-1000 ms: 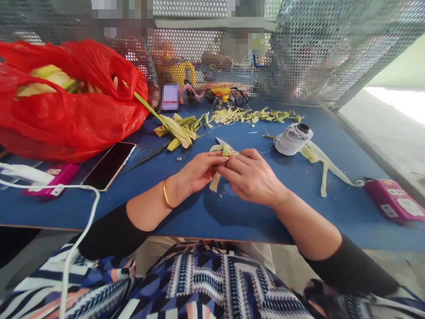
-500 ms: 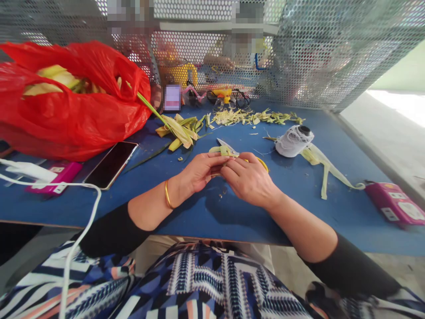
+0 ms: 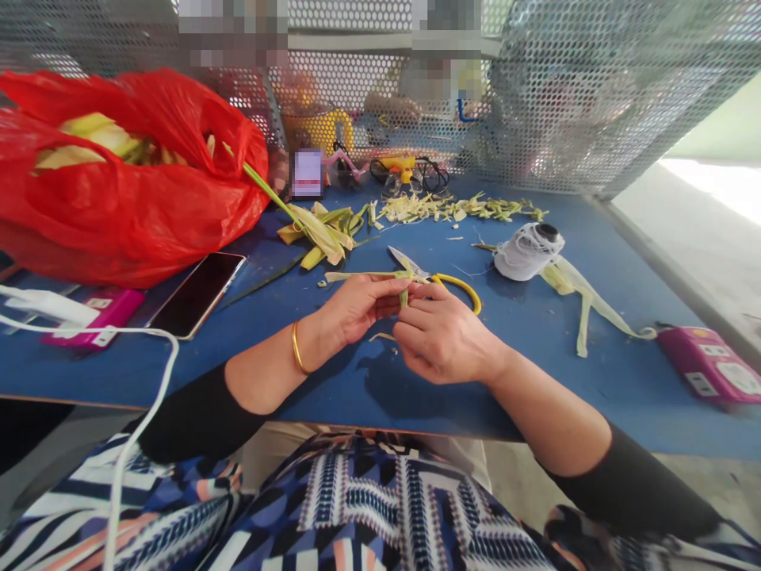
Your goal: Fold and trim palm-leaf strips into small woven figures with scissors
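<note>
Between my hands is a pale green strip of husk point(image 3: 362, 276), with one length sticking out to the left and a short end pointing down. My left hand point(image 3: 364, 308) pinches it between thumb and fingers. My right hand point(image 3: 443, 333) has its fingers closed on the short lower end, which they partly hide. Just behind the hands lie scissors with yellow handles point(image 3: 467, 287), their blades pointing away to the left. A small curved scrap point(image 3: 384, 337) rests on the table beneath my hands.
A red plastic bag point(image 3: 196, 214) of husks stands at left, near a phone point(image 3: 197, 297) and a magenta box point(image 3: 110, 309) with a white cable. Husk pieces point(image 3: 324, 234) and trimmings point(image 3: 464, 208) lie behind. At right are a white thread cone point(image 3: 526, 254), long strips and another magenta box point(image 3: 710, 365).
The strip has been turned, so a long length now extends left and an end hangs down. My right hand has shifted slightly down, uncovering more of the scissors' yellow handle.
</note>
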Action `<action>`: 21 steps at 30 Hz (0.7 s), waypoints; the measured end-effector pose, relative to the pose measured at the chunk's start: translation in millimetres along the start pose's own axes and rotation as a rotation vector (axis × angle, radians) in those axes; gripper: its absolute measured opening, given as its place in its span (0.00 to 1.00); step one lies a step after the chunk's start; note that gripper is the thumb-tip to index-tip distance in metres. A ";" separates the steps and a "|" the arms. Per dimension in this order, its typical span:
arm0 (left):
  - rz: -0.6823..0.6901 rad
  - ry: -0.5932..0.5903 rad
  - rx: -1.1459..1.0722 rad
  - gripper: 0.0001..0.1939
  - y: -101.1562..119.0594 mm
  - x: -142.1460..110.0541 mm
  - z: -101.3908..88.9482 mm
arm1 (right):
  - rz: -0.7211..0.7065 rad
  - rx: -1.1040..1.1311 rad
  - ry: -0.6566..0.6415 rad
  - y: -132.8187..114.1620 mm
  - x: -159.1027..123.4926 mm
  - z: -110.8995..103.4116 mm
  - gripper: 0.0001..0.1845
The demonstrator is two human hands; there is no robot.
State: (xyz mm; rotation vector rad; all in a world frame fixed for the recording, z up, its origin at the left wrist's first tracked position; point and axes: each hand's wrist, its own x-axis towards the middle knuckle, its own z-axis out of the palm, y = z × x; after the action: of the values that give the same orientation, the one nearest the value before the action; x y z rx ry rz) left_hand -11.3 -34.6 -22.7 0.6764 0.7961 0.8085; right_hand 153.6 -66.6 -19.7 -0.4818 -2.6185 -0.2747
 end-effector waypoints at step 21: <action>-0.058 0.052 -0.027 0.08 4.5 1.1 4.6 | 1.065 0.326 0.170 21.0 -3.8 -11.7 0.10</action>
State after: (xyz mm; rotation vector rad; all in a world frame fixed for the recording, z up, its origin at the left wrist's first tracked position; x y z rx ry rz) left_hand -8.6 -32.3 -17.1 0.6078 0.8466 0.7854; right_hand 169.4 -51.6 -9.0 -1.5160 -1.8489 0.4278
